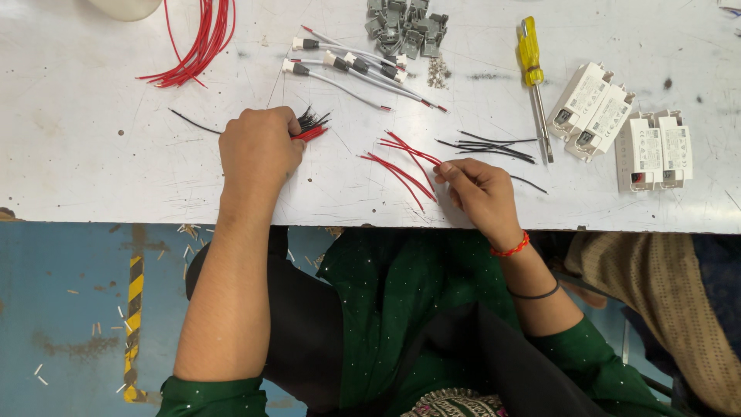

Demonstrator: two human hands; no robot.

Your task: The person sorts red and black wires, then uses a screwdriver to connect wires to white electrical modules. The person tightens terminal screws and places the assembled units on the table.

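My left hand [258,147] is closed around a bunch of short red and black wires [310,125], whose ends stick out to the right of the fist. My right hand [478,193] rests on the white table [116,170] near its front edge, fingertips touching a few loose red wires [403,164] that lie fanned out between the two hands. A few loose black wires [486,147] lie just beyond the right hand.
At the back lie a bundle of long red wires [197,46], white cables with grey connectors [351,68], grey plastic clips [405,25], a yellow-handled screwdriver [532,66] and several white rectangular driver boxes [621,123]. A single black wire [193,122] lies left.
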